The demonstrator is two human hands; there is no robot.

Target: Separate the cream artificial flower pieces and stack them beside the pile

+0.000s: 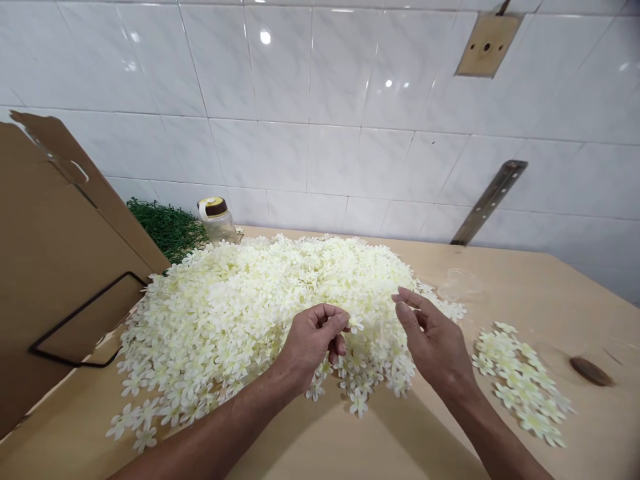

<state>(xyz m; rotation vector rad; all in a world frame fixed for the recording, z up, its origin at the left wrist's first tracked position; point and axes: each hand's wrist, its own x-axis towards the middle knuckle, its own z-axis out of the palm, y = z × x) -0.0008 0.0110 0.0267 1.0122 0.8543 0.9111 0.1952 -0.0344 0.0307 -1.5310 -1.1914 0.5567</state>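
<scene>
Fingers [338, 323] of left hand [313, 343] curled, thumb and forefinger pinching one cream flower [356, 325] at near edge of big flower pile [240, 300] on desk [350, 440]. Right hand [435, 340] just beside, over pile's right edge, fingers half bent, thumb near forefinger; cannot tell if holding anything. Small flower heap [520, 380] lies right of it. Cardboard box [45, 267] and jar [217, 217] at left.

Bright overhead light glints on the glossy wall tiles [265, 37]; focus sharp, shadows soft, edges bowed.
</scene>
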